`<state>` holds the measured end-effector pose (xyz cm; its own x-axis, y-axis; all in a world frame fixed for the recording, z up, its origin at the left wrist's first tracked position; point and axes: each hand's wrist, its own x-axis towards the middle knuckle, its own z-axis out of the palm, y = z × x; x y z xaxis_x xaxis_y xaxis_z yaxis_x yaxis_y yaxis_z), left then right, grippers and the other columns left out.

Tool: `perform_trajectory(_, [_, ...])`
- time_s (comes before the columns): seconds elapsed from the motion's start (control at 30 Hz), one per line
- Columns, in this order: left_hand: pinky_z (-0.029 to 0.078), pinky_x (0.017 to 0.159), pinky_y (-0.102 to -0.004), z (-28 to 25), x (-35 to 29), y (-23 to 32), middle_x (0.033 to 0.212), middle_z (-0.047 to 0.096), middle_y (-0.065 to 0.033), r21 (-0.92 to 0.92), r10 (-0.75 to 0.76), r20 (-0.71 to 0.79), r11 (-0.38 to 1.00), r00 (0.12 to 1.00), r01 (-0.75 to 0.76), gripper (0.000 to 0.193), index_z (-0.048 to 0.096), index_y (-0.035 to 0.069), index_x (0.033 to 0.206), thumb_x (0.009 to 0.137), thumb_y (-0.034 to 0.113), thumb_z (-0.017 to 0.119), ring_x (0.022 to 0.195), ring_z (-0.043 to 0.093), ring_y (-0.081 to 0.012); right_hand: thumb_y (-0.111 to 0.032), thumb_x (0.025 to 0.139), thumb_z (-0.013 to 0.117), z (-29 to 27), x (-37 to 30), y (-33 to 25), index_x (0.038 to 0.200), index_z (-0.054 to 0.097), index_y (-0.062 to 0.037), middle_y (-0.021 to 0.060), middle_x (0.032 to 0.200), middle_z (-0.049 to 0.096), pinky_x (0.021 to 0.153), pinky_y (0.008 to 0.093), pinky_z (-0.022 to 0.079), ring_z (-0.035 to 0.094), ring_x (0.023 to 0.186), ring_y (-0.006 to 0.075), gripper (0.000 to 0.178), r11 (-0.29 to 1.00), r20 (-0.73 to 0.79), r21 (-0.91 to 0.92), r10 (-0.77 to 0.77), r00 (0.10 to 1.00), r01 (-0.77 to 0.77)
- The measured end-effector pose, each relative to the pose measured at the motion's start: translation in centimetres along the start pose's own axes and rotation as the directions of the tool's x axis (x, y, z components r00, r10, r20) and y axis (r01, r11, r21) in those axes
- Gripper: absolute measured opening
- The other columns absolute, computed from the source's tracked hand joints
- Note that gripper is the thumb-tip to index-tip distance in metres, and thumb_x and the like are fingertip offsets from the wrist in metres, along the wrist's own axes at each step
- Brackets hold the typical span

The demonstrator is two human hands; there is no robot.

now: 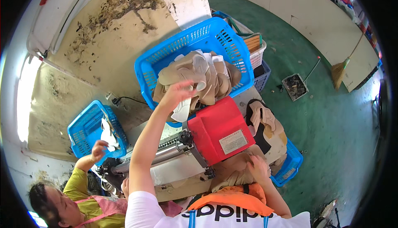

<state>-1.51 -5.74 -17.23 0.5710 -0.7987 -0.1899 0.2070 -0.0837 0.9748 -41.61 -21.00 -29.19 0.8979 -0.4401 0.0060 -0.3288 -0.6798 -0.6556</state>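
Observation:
My left hand [177,96] reaches over the machine to the near side of a heap of beige and white cut pieces [195,72]. Its fingers are apart and a little blurred; a white piece [181,111] hangs just below it, and I see no hold on it. The heap fills a large blue basket [145,58]. To the right, close to my body, my right hand [258,168] is curled over brown cut pieces [232,166], its fingertips partly lost against them. Between my arms stands a roller machine with a red cover [219,130] and a metal roller [166,153].
At left, a person [93,203] reaches a hand [99,150] toward white pieces [107,134] in a smaller blue basket [85,132]. More beige pieces [265,120] lie right of the machine, above a blue basket [293,163]. A dustpan [295,87] and broom [339,72] stand farther right.

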Motion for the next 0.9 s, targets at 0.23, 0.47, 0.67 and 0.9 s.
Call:
perform_trajectory(0.23, [0.048, 0.065, -0.0416, -1.1, -1.8, 1.2, 0.124, 0.044, -0.0179, 0.911, 0.296, -0.072, -0.368, 0.952, 0.183, 0.042, 0.051, 0.015, 0.111, 0.070, 0.009, 0.057, 0.078, 0.061, -0.0304, -0.016, 0.073, 0.060, 0.1, 0.0, 0.3, 0.091, 0.054, -0.0027, 0.0138, 0.083, 0.052, 0.063, 0.0415, 0.044, 0.053, 0.078, 0.0336, 0.023, 0.997, -0.033, -0.029, -0.066, 0.997, 0.065])
perform_trajectory(0.47, [0.047, 0.069, -0.0404, -3.9, 0.6, 1.7, 0.109, 0.050, -0.0148, 0.783, 0.304, -0.251, -0.495, 0.919, 0.377, 0.049, 0.052, 0.022, 0.115, 0.067, 0.020, 0.064, 0.085, 0.060, -0.0265, -0.018, 0.076, 0.057, 0.1, 0.1, 0.3, 0.092, 0.053, -0.0031, 0.0140, 0.085, 0.053, 0.067, 0.0422, 0.045, 0.053, 0.080, 0.0343, 0.023, 0.996, -0.005, -0.037, -0.078, 0.997, 0.078])
perform_trajectory(0.67, [0.047, 0.077, -0.0429, -5.4, 0.7, 2.7, 0.116, 0.047, -0.0198, 0.899, 0.184, -0.277, -0.296, 0.943, 0.322, 0.048, 0.052, 0.015, 0.114, 0.068, 0.023, 0.062, 0.091, 0.057, -0.0359, -0.019, 0.076, 0.057, -0.2, 0.4, 0.2, 0.092, 0.052, -0.0045, 0.0136, 0.085, 0.052, 0.066, 0.0433, 0.044, 0.053, 0.080, 0.0349, 0.022, 0.999, 0.016, -0.014, -0.048, 0.999, 0.048])
perform_trajectory(0.9, [0.050, 0.067, -0.0411, -7.2, 3.8, -0.3, 0.107, 0.052, -0.0135, 0.729, 0.504, -0.144, -0.528, 0.852, 0.435, 0.030, 0.059, 0.010, 0.097, 0.073, 0.027, 0.059, 0.082, 0.058, -0.0305, -0.018, 0.076, 0.058, 0.1, 0.7, 0.1, 0.090, 0.052, -0.0041, 0.0134, 0.083, 0.052, 0.063, 0.0436, 0.044, 0.053, 0.078, 0.0346, 0.021, 0.998, 0.021, -0.040, -0.055, 0.998, 0.056])
